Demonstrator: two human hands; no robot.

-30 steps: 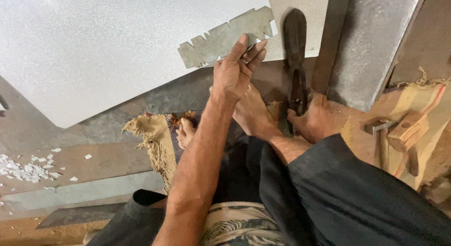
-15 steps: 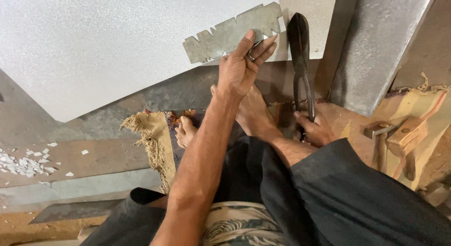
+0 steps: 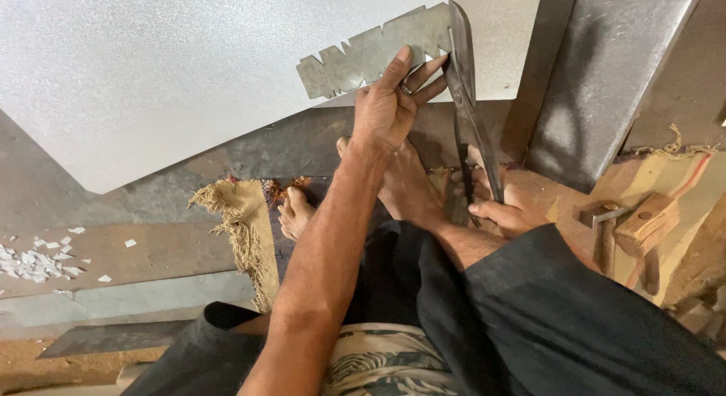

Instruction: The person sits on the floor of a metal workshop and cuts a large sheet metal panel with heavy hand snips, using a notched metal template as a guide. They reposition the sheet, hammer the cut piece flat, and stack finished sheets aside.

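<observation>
The person sits low on a worn floor [image 3: 151, 245] of grey and brown patches, with bare feet resting on a frayed brown sack mat [image 3: 242, 222]. Small white scraps [image 3: 34, 261] lie in a little heap on the floor at the far left. A big pale sheet [image 3: 174, 71] with a speckled face slants across the top of the view, and a dull grey metal slab [image 3: 605, 71] leans at the upper right. At the right edge lie wooden blocks and a hammer [image 3: 605, 229]. The metal strip [image 3: 370, 55] is thin, flat and grey-green, with square notches cut along its upper edge like teeth; it lies over the lower edge of the pale sheet, near the top middle. The left hand [image 3: 389, 108] reaches forward on a long straight arm and pinches the strip's lower edge with its fingers closed on it. The right hand [image 3: 503, 214] sits low by the feet, closed around the handles of long dark shears [image 3: 469, 101], whose blades meet the strip's right end.
</observation>
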